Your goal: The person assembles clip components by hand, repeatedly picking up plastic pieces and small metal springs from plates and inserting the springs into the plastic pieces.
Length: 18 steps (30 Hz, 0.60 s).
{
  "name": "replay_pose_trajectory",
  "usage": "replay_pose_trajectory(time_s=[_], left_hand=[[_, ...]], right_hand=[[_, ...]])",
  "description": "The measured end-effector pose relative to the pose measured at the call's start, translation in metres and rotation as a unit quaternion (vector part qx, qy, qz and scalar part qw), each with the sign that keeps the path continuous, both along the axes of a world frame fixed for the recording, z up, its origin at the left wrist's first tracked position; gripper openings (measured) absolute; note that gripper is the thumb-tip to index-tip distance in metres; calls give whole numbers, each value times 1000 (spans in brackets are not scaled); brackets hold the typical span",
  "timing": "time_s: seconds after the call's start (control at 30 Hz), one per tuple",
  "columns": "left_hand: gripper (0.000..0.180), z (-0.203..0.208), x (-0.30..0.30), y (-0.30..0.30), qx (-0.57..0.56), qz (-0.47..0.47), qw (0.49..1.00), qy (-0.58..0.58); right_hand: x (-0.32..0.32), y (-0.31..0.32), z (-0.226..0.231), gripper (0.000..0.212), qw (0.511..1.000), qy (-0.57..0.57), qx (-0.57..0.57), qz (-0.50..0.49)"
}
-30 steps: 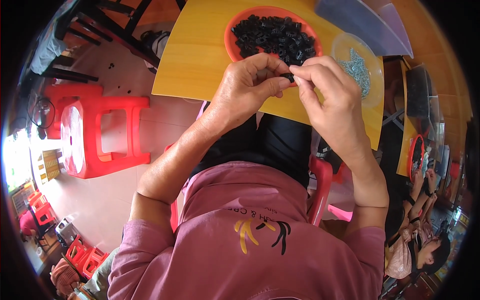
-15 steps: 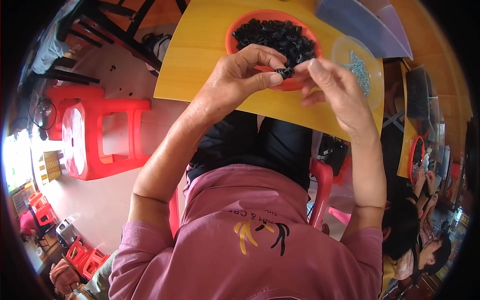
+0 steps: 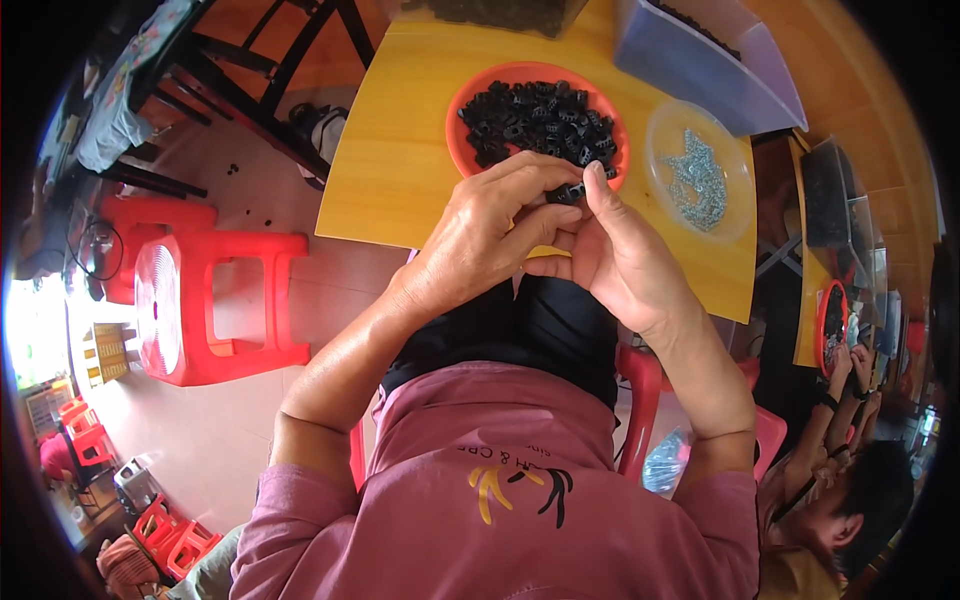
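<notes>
At frame centre, the left hand (image 3: 488,228) pinches a black plastic part (image 3: 566,195); the right hand (image 3: 630,262) has turned palm-in, thumb raised beside it, bringing both hands together, finger contact unclear. Beyond, upper centre: orange bowl (image 3: 621,150).

The small black piece (image 3: 566,194) was only partly visible, because the fingers of the left hand (image 3: 485,220) covered one end of it. How the fingertips of the right hand (image 3: 632,268) met this piece could not be told — some of them were hidden behind the left hand. The hands also covered the near rim of the red bowl (image 3: 455,140). The upper edge cut off the clear bin (image 3: 571,18). The silvery bits (image 3: 700,185) were too small to tell, and so were the dark specks (image 3: 234,168) on the floor.
</notes>
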<state>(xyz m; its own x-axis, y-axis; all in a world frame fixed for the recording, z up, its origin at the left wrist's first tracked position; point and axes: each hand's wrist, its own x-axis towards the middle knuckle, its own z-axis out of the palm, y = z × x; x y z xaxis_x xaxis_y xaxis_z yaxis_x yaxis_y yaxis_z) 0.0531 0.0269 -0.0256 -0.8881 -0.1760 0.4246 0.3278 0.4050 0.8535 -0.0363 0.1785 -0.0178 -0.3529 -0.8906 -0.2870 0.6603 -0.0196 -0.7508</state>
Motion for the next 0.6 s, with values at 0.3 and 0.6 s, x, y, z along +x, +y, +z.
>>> replay_pose_trajectory(time_s=[0.3,0.6], left_hand=[[32,13,0,-9,-79,-39,996,-31],[28,9,-10,-2,-91,-11,995,-24]], right_hand=[[0,1,-5,53,999,-27,-41,-7],[5,-4,-2,50,997,15,-50,-62]])
